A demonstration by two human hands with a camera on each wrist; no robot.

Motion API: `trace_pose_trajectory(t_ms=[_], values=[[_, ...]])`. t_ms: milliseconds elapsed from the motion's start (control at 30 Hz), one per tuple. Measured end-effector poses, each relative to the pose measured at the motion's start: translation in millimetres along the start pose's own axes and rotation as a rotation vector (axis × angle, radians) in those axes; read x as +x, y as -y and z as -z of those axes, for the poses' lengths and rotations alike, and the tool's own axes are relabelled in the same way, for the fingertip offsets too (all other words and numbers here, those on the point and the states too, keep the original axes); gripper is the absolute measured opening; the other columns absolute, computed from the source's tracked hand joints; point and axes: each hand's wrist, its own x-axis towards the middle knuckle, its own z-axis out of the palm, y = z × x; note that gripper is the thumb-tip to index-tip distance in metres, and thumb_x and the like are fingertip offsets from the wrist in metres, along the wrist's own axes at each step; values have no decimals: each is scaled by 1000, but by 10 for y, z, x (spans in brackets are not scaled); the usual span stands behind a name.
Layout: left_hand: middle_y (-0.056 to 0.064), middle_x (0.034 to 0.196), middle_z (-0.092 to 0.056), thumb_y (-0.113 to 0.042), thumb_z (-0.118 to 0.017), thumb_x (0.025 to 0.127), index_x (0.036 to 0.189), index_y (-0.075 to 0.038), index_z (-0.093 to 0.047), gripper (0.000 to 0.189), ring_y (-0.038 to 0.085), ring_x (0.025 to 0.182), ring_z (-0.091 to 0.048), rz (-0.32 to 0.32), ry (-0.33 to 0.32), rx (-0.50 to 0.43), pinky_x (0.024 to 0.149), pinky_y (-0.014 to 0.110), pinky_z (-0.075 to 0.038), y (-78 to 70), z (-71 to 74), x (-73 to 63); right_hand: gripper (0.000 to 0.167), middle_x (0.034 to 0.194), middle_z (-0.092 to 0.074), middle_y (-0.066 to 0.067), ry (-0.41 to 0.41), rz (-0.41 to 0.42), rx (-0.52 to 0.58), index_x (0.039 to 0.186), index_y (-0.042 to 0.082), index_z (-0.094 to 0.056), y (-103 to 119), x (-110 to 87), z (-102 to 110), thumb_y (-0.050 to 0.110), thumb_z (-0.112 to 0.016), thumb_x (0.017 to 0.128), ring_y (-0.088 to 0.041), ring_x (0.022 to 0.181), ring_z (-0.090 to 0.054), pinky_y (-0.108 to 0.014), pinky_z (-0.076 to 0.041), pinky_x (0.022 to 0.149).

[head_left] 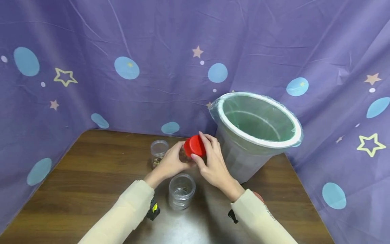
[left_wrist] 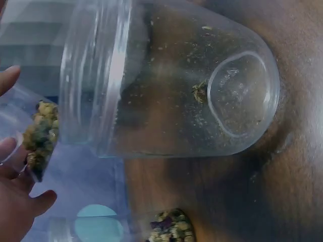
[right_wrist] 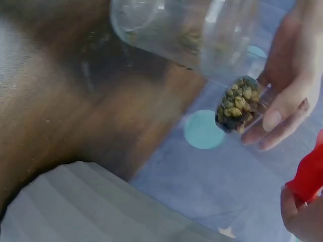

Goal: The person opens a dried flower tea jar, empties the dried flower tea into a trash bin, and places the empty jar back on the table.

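My left hand (head_left: pixel 172 161) grips a small clear jar (right_wrist: pixel 239 103) of dried yellowish buds, held above the table. Curled over a red screw lid (head_left: pixel 195 145), my right hand (head_left: pixel 214 166) pinches its edge between thumb and fingers. The lid is at the jar's top end, but I cannot tell whether it sits on the rim. Just below the hands, a wide clear jar (head_left: pixel 181 193) stands lidless with a few crumbs and a small bud inside. Behind my left hand is another clear jar (head_left: pixel 159 150), partly filled with buds.
A tall whitish bin (head_left: pixel 240 159) lined with a clear greenish bag stands to the right of my hands. A reddish round object (head_left: pixel 258 196) is mostly hidden by my right sleeve. The wooden table (head_left: pixel 100 169) meets a purple patterned curtain (head_left: pixel 170 84) at the back.
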Motion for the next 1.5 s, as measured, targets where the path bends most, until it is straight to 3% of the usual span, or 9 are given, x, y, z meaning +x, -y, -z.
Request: trace_pose_trajectory(t_ms=[167,600,867,1067,1300,1500], values=[[3,110,-65,-24,-84,73,131,-11,-53,66,15,96,-66,-86,-43,50,87,36,-56,-83,68,-63,70,138,-46,-15,10,34,-26,151,11,-39,51,33,108,24,-70,89,-31,125,-46,-45,-48,102],[-1,119,-63,-31,-81,72,131,-13,-53,67,16,107,-62,-222,-35,193,94,40,-53,-271,153,-243,72,132,-51,-10,118,106,-72,152,21,-38,68,14,397,31,-69,88,-22,116,-51,-35,-56,87],[-2,115,-65,-45,-80,73,127,-13,-54,69,14,99,-64,-300,-41,358,84,34,-56,-323,135,-363,57,115,-59,0,172,36,-137,142,23,-48,52,-41,499,42,-61,90,-12,97,-54,-29,-52,74],[-1,108,-66,-53,-78,72,125,-10,-56,72,14,90,-65,-374,-56,496,73,32,-57,-333,116,-412,47,104,-66,2,174,-32,-233,126,16,-60,26,-59,506,47,-55,92,-15,92,-60,-32,-53,74],[-1,103,-67,-55,-76,72,123,-11,-56,70,13,84,-65,-413,-71,553,66,30,-57,-373,96,-433,38,87,-67,2,174,-120,-261,109,16,-66,-23,-106,487,48,-52,93,-15,79,-62,-32,-51,68],[0,97,-67,-57,-75,72,123,-12,-57,70,16,79,-65,-445,-121,639,65,31,-57,-407,48,-436,32,78,-65,4,224,-226,-227,107,18,-65,-68,-148,521,44,-50,95,-13,71,-59,-31,-47,64]])
